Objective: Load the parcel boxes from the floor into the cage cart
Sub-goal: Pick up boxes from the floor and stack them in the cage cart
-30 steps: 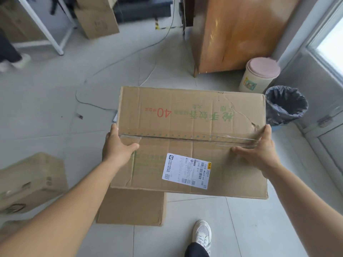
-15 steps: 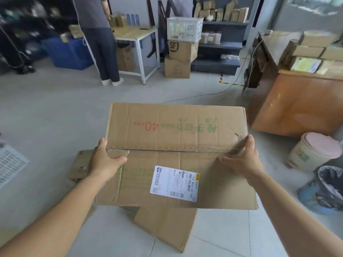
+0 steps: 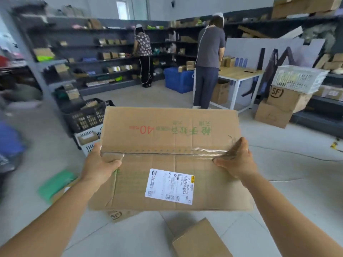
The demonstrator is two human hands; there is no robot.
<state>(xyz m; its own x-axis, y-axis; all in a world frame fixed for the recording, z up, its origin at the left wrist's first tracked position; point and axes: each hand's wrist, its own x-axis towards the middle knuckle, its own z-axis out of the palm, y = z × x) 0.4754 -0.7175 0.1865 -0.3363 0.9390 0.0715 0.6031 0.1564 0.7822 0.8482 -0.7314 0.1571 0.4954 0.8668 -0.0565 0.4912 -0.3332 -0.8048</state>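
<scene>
I hold a wide, flat cardboard parcel box (image 3: 170, 154) with green and red print and a white shipping label, level at chest height. My left hand (image 3: 101, 164) grips its left edge and my right hand (image 3: 235, 160) grips its right edge at the taped seam. Below it on the floor lie a small box with an SF mark (image 3: 120, 216) and another plain box (image 3: 200, 240). A box with a green top (image 3: 55, 186) lies at the lower left. No cage cart is visible.
Two people stand ahead, one at the dark shelves (image 3: 143, 58), one at a white-legged wooden table (image 3: 207, 60). Black and white crates (image 3: 83, 115) stand left of the box, a blue bin (image 3: 178, 79) behind. Stacked SF boxes with a white basket (image 3: 285, 97) are at right.
My view has swung left and upward from the floor corner with the bins to the open room with shelves. The box stays gripped in both hands and has risen with me.
</scene>
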